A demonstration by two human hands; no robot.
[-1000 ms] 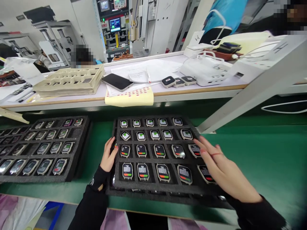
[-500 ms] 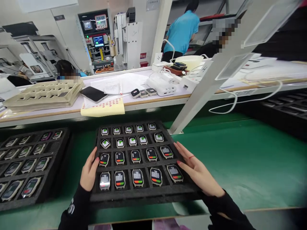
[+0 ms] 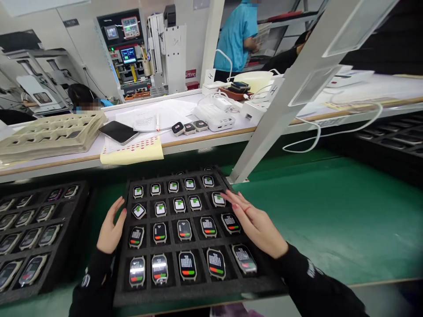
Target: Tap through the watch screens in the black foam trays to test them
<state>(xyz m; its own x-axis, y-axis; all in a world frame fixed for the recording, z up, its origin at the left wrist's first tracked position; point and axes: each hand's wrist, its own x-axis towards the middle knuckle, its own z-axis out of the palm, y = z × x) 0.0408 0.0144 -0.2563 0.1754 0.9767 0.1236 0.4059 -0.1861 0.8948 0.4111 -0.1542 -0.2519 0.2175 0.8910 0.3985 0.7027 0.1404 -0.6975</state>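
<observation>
A black foam tray [image 3: 198, 290] lies in front of me on the green work surface, with rows of smartwatch bodies in its square pockets. Screens in the two far rows, such as that of one watch [image 3: 179, 204], are white with a green patch. Darker screens with red and green bars fill the near rows, as on another watch [image 3: 188, 265]. Beside the tray's left edge is my left hand [image 3: 110, 229], open, thumb and fingers apart. My right hand [image 3: 256, 222] reaches over the right edge, fingers stretched out, fingertips by the right-end watch [image 3: 218, 199] of the second row.
Another watch tray [image 3: 62, 259] stands to the left. On the shelf above are a phone [image 3: 119, 132], three small watch bodies [image 3: 189, 128], a white charging box [image 3: 216, 119] and a beige molded tray [image 3: 49, 132]. A slanted white post [image 3: 264, 127] rises behind the tray's right corner.
The watch tray sits nearer to me, and pockets of another tray now show behind its far edge. My right hand has moved from the side edge to over the tray; my left fingers have come off the edge.
</observation>
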